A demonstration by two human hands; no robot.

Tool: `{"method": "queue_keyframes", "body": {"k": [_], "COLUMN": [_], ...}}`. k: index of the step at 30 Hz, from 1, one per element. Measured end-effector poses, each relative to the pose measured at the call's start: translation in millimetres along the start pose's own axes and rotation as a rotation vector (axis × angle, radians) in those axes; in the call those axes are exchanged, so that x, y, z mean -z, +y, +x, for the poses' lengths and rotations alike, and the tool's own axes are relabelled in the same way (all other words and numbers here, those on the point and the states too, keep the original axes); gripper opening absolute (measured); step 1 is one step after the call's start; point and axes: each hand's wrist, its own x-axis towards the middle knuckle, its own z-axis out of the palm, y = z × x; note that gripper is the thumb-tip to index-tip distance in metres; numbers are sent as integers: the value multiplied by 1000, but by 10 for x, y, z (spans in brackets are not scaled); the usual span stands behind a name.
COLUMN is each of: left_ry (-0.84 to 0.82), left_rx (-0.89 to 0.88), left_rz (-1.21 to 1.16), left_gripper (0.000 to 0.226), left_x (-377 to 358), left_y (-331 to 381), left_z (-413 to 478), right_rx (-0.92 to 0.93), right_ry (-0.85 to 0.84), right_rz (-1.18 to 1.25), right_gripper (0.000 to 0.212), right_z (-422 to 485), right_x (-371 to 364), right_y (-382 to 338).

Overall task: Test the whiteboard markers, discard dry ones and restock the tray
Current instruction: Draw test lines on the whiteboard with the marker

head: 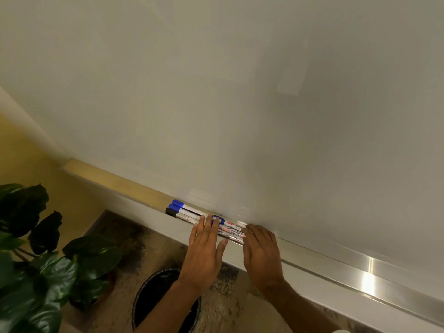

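One head-worn view looks forward and down, close against the whiteboard [216, 80], its tray [336, 267] running slantwise across.

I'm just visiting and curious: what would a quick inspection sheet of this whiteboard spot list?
Surface: shiny metal tray under the whiteboard.
Job's things: markers lying side by side in the tray; blue and black caps show.
Clutter: nothing seen.
Hands: left hand lies flat on the markers; right hand touches their right ends.
Cables: nothing seen.
Surroundings: dark bin below the tray, leafy plant at left.
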Motion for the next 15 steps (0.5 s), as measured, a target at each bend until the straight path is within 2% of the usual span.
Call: {"method": "queue_keyframes", "body": {"k": [2,5,8,15], "left_ry": [-1,9,46,74], "left_rx": [-14,-43,-75,-144], "left_rz": [5,18,-4,23], "left_gripper": [84,75,76,72], "left_x": [23,41,46,5], "left_y": [78,242,471,1067], "left_z": [-36,-103,-183,-377], "right_rx": [-9,-36,-86,-192], "right_ry": [42,73,62,61], "right_rz": [14,23,3,0], "right_gripper": [63,54,45,40], "right_z": [-50,-165,-300,-571], "right_x": [123,305,495,992], "right_y": [9,56,122,310]}}
